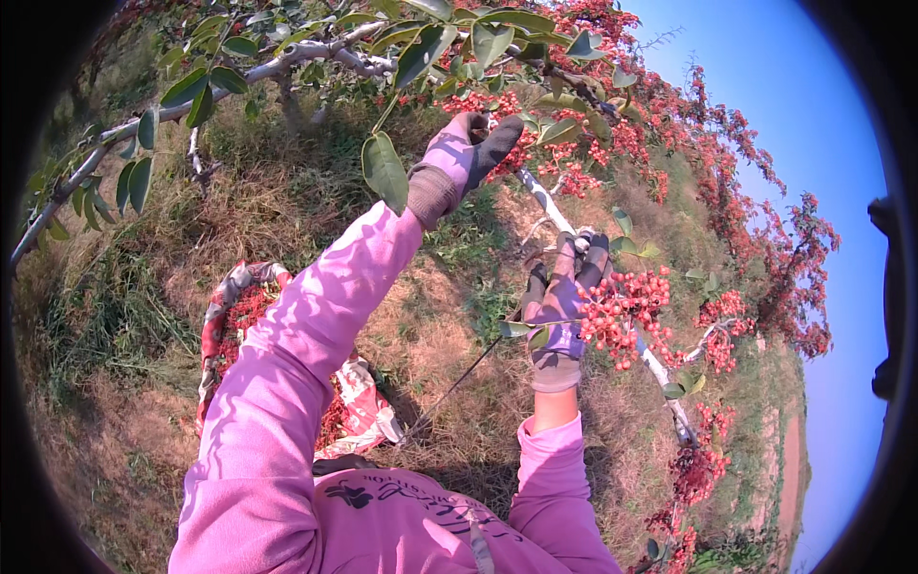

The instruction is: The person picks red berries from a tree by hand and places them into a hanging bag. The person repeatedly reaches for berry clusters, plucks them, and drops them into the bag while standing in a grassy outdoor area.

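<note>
My left hand (466,158), in a purple and dark grey work glove, reaches up among clusters of red berries (509,161) that look like Sichuan pepper. Its fingers are curled beside the berries; whether they pinch a stem is hidden. Lower and to the right, my right hand (563,305), gloved the same way, has its fingers against a pale branch (549,201) near a whitish knot (584,238); it seems to hold the branch. A large berry cluster (624,308) hangs just right of that hand, with a small leafy twig across the glove.
A red and white cloth bag (362,402) holding picked berries stands on the grass, partly behind my left arm. A thin dark cord or rod (455,387) slants up toward my right hand. A leafy grey branch (272,68) arches overhead. More berry-laden boughs (782,287) stand at the right.
</note>
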A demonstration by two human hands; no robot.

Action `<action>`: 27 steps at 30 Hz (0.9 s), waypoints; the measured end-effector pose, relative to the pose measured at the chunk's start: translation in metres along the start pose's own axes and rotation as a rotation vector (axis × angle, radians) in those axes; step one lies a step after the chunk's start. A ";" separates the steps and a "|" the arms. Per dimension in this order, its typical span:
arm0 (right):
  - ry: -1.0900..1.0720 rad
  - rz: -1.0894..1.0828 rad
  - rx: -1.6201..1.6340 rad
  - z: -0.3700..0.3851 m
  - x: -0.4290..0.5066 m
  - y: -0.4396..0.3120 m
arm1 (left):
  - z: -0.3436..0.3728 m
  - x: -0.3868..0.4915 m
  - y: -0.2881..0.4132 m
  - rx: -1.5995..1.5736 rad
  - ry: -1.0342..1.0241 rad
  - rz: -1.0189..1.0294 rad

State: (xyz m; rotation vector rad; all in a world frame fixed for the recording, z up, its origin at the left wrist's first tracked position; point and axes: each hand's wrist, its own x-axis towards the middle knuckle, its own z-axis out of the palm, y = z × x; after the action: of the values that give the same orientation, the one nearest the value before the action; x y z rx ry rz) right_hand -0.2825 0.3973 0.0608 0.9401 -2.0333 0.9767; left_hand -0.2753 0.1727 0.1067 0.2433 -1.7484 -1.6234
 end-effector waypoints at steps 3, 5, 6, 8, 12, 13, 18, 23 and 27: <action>-0.036 -0.034 -0.098 -0.002 -0.001 0.007 | 0.010 0.009 0.017 -0.006 -0.091 -0.169; -0.058 -0.260 -0.508 -0.004 -0.001 0.012 | 0.015 0.012 0.016 -0.019 -0.068 -0.150; -0.049 -0.288 -0.554 -0.004 -0.001 0.014 | 0.017 0.015 0.013 -0.040 -0.063 -0.151; -0.054 -0.288 -0.558 -0.005 -0.002 0.017 | 0.020 0.020 0.007 -0.205 -0.087 -0.175; -0.060 -0.264 -0.504 -0.004 -0.005 0.021 | 0.028 0.026 -0.002 -0.379 -0.030 -0.213; -0.063 -0.260 -0.500 -0.004 -0.005 0.022 | 0.029 0.025 -0.003 -0.400 -0.012 -0.215; -0.081 -0.253 -0.485 -0.007 -0.001 0.026 | 0.032 0.030 0.000 -0.385 -0.089 -0.286; -0.097 -0.238 -0.420 -0.010 0.003 0.029 | 0.036 0.031 0.000 -0.476 -0.076 -0.260; -0.077 -0.239 -0.395 -0.007 0.005 0.032 | 0.043 0.030 -0.008 -0.569 -0.009 -0.265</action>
State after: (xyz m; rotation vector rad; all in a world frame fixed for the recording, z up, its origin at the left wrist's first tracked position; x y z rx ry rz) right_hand -0.3096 0.4164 0.0572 0.9828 -2.0177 0.3958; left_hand -0.3257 0.1873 0.1134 0.1981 -1.2262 -2.2388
